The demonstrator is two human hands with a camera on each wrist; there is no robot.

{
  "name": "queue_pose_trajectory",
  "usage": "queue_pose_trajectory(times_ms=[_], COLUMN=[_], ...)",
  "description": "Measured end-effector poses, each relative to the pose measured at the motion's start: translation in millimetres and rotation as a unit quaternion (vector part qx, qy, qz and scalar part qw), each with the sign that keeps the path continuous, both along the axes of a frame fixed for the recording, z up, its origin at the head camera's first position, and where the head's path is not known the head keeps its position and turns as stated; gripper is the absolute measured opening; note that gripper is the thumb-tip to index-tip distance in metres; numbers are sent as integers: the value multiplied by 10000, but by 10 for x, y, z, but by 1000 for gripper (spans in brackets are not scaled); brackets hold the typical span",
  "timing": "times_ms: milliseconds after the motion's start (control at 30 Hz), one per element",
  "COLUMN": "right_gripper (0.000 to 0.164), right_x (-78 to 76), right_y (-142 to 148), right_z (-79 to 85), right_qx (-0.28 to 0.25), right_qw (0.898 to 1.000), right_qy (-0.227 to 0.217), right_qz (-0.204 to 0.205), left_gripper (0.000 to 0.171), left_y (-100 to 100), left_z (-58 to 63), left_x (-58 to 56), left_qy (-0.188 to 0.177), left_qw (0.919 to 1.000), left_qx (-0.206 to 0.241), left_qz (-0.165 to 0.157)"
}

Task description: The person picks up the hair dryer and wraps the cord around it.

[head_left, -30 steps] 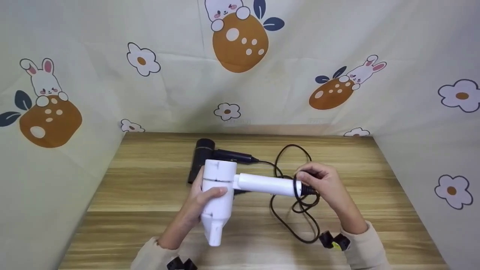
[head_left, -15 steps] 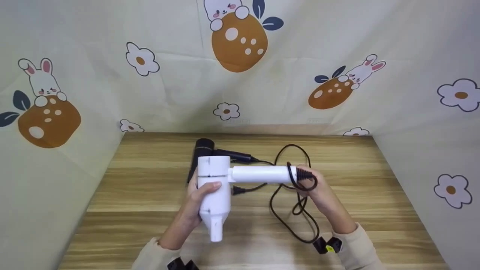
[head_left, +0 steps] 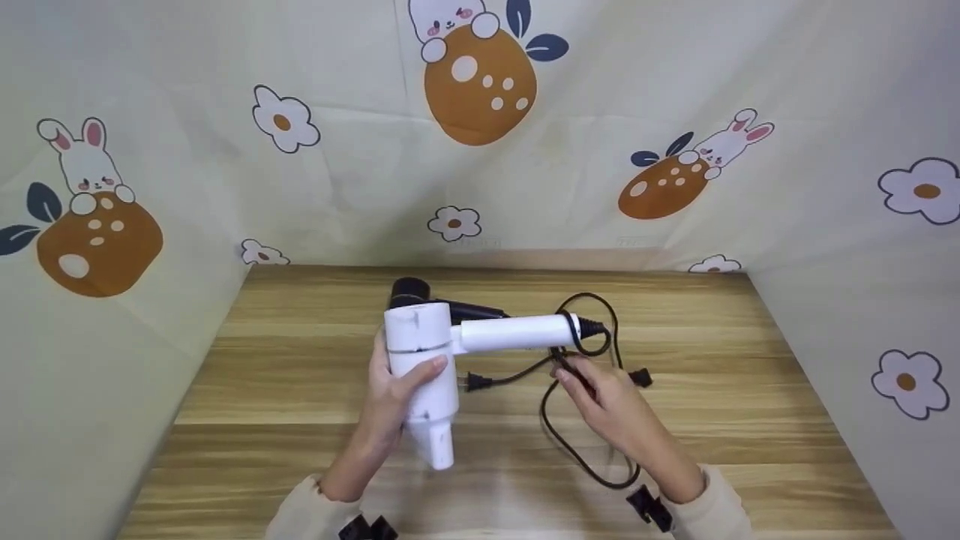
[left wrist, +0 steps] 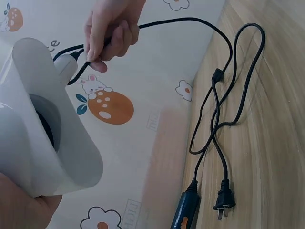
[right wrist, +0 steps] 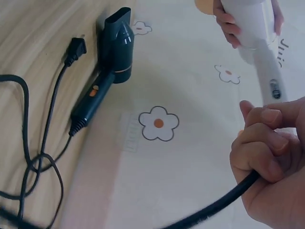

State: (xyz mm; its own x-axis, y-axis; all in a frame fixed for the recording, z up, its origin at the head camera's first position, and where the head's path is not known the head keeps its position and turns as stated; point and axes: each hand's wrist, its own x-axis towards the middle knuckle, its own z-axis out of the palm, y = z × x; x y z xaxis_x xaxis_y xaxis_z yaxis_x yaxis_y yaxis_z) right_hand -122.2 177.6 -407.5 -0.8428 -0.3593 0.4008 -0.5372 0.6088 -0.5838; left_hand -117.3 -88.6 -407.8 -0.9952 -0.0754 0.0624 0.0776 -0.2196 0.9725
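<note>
My left hand (head_left: 386, 401) grips the barrel of a white hair dryer (head_left: 427, 379), thumb across its near side. The dryer's nozzle points toward me and its handle to the right. A black cord (head_left: 598, 351) leaves the handle's end and loops round the handle near its tip. My right hand (head_left: 619, 409), below the handle's end, pinches this cord, with its fingers curled in the right wrist view. Behind the white dryer lies a dark hair dryer (right wrist: 119, 57) on the table, partly hidden in the head view.
The dark dryer's cord lies in loops across the wooden table (head_left: 285, 397), with a two-pin plug (left wrist: 224, 200) at one end. A small black block (head_left: 640, 377) shows just beyond my right hand. A patterned cloth (head_left: 360, 172) hangs round the table's back and sides.
The white dryer has shifted a little left and away from me, its handle tilting up to the right. My right hand has left the handle's end and moved down and left along the cord.
</note>
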Motion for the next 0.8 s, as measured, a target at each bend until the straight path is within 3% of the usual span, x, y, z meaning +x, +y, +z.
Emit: queue_pose_trajectory(times_ms=[200,467,633,800], right_gripper=[2,15,17,12], right_x=[62,13,7,34], right_y=[86,208,221,228], right_z=[88,213,263,333], right_qx=[358,-94,-665,-1261], right_qw=[9925,9842,9875,9907], right_qy=[1169,1764,1425,169], right_qz=[-45,72,-90,-475], left_gripper=[75,73,71,68], left_y=[-22,-26,-28,-27], left_z=[-75,-112,-106,-86], left_x=[-47,-55,-46,-45], left_qy=[138,200,320,340], left_qw=[9959,9925,9896,9867], left_qx=[-875,-1127,-1177,-1220], left_qz=[167,-431,-766,-1023])
